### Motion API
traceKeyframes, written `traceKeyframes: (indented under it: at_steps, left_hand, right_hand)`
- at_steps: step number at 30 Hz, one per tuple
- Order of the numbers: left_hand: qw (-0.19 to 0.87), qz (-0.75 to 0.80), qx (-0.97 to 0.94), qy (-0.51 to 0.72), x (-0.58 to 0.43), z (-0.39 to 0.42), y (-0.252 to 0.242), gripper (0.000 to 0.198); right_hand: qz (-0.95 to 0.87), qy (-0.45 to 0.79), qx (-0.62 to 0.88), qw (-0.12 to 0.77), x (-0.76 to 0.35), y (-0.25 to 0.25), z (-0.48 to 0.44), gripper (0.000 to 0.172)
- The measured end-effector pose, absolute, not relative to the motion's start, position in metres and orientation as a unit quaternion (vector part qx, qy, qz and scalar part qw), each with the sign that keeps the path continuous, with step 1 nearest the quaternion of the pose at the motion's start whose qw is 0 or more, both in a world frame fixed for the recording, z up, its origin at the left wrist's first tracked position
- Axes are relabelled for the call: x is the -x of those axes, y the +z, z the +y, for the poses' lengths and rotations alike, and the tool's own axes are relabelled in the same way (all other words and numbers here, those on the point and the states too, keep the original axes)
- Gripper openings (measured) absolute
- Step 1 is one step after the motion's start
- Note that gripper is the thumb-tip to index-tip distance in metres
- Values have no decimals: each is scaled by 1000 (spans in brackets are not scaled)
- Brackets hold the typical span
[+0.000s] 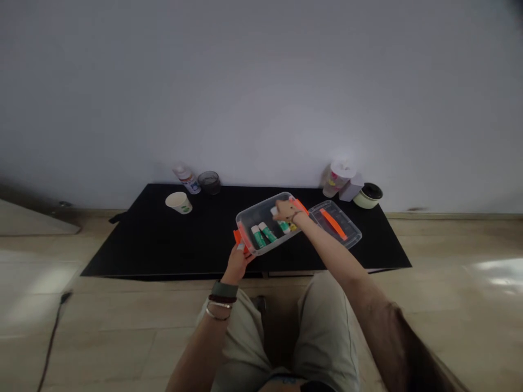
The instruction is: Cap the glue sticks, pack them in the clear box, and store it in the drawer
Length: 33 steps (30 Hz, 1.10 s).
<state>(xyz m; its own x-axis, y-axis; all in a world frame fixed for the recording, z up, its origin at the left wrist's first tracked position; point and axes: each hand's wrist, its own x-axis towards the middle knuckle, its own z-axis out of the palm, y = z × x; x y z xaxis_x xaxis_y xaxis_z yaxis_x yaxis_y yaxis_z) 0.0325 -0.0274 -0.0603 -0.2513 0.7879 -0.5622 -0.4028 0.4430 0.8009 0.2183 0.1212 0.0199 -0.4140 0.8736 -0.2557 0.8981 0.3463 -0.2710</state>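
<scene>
On the black table sits a clear plastic box (269, 247) with orange latches, tilted at an angle to me. My left hand (238, 262) is closed on the box's near left end, by the orange latch (237, 237). Inside lie several green glue sticks (267, 232) with white caps, along the near side. My right hand (286, 209) reaches into the right end of the box, its fingers closed around a white-ended glue stick (274, 210), mostly hidden by the hand. Something yellow (293, 226) shows under the right wrist.
The box's clear lid (352, 231), with an orange handle, lies on the right. Behind it stand a lidded tumbler (335, 179), a white box (352, 188) and a cream pot (366, 200). A paper cup (178, 203), bottle (189, 181) and dark glass bowl (210, 183) stand left.
</scene>
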Motion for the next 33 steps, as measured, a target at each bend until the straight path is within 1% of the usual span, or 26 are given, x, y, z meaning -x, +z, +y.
traceKeyframes:
  at_steps: [1, 3, 4, 5, 6, 7, 9, 12, 13, 15, 16, 17, 18, 19, 20, 22, 24, 26, 28, 30, 33]
  left_hand:
    - [593, 608, -131, 511, -30, -25, -56, 30]
    - [586, 603, -106, 531, -24, -19, -47, 25]
    - [583, 600, -96, 540, -20, -16, -43, 23]
    - [579, 599, -90, 546, -16, -12, -39, 21]
    - [575, 600, -90, 549, -12, -7, -36, 21]
    - [569, 602, -94, 553, -9, -3, -33, 22]
    - [552, 609, -118, 558, -6, 2, -30, 21]
    - [481, 649, -150, 570, -11, -1, -28, 22]
    - [436, 669, -153, 582, -17, -7, -27, 27]
    - [313, 696, -194, 617, -35, -25, -24, 41]
    - [220, 692, -267, 633, -47, -36, -22, 49]
    - [154, 666, -371, 629, -59, -46, -20, 56]
    - [143, 630, -480, 593, -72, -55, -17, 60]
    - [177, 596, -585, 521, -85, -62, -14, 64]
    - [217, 579, -651, 441, -95, -67, -11, 65]
    - [306, 587, -690, 293, -109, -70, -6, 54]
    - [372, 599, -676, 213, -115, -67, -3, 41]
    - [406, 587, -669, 205, -116, -63, 1, 35]
    - [424, 568, -668, 226, -117, -61, 4, 31]
    - [466, 548, -654, 234, -117, -64, 6, 31]
    - [596, 513, -574, 226, -112, -78, 0, 39]
  right_hand:
    - [810, -192, -554, -25, -231, 29, 120, 38]
    - [741, -257, -557, -274, -262, 49, 116, 39]
    - [692, -299, -536, -380, -279, 57, 113, 39]
    - [642, -341, -513, -457, -294, 64, 109, 38]
    - [598, -374, -496, -506, -308, 69, 104, 36]
    - [563, -401, -487, -534, -320, 71, 99, 34]
    - [520, -441, -492, -541, -335, 68, 89, 30]
    - [516, -484, -512, -487, -338, 50, 72, 30]
    - [528, -492, -517, -461, -334, 42, 66, 30]
    - [559, -499, -521, -408, -320, 29, 52, 31]
    - [577, -502, -519, -382, -311, 24, 44, 32]
    - [597, -505, -512, -356, -301, 21, 36, 32]
    - [619, -507, -500, -331, -292, 20, 29, 31]
    - [647, -501, -485, -310, -284, 20, 22, 30]
    - [678, -482, -471, -293, -277, 22, 16, 28]
    - [737, -410, -464, -271, -268, 27, 8, 26]
    - [771, -338, -476, -255, -267, 31, 3, 25]
    - [777, -317, -486, -244, -269, 30, -1, 25]
    - [771, -330, -486, -246, -271, 26, -4, 26]
    - [765, -343, -479, -260, -276, 23, -4, 27]
    - [744, -317, -496, -317, -299, 29, 11, 30]
